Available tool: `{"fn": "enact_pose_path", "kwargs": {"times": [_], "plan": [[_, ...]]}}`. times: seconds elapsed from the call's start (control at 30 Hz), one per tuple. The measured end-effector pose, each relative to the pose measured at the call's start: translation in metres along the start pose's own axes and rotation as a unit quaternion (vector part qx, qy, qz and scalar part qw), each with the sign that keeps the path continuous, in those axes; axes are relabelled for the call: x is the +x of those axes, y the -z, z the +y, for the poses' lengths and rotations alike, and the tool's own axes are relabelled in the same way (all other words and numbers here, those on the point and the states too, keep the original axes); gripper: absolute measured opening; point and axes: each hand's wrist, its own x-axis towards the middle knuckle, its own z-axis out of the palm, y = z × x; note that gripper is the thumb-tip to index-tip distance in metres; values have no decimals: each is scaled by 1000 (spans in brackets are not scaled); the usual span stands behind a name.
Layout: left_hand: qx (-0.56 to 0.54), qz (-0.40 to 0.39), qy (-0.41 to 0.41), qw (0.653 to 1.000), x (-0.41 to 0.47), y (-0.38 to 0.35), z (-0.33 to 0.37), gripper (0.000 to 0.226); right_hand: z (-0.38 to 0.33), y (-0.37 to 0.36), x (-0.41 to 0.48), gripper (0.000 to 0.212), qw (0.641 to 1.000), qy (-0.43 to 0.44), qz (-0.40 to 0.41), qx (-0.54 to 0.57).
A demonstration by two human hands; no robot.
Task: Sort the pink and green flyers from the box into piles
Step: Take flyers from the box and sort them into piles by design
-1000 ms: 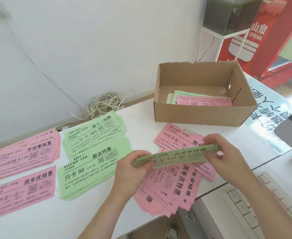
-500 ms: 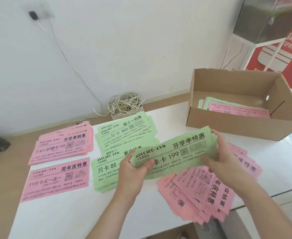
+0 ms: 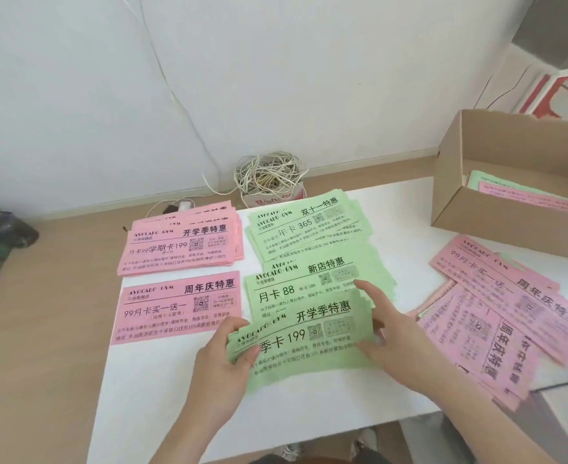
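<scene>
1. A white worktop [image 3: 162,413] stands against a white wall, with the box [image 3: 497,226] at the far right.
2. Pink piles [image 3: 182,249] lie on the left, with green piles [image 3: 306,229] just beside them.
3. The left hand [image 3: 222,360] grips the left end of the near green flyers [image 3: 309,336], and the right hand [image 3: 396,339] pinches their right end.

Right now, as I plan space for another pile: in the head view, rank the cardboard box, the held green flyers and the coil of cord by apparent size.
1. cardboard box, though partly cut off by the frame.
2. held green flyers, nearer the camera.
3. coil of cord.
</scene>
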Motion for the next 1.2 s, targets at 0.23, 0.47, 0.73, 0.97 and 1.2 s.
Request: {"fn": "enact_pose_path", "kwargs": {"times": [0.23,0.47,0.73,0.97,1.2], "plan": [[92,-17,-11,996,1,9,-15,40,16,-19,-10,75,960,35,108,-255],[136,14,-6,991,-22,-16,-17,65,30,-18,-12,65,909,115,163,-365],[187,89,-81,975,-36,-60,-8,90,64,11,-17,52,895,122,212,-372],[216,128,-105,962,-33,-85,-6,81,74,30,-31,63,917,91,186,-341],[415,93,-115,898,-43,-112,-4,52,90,65,-76,71,927,-77,118,-347]]}}
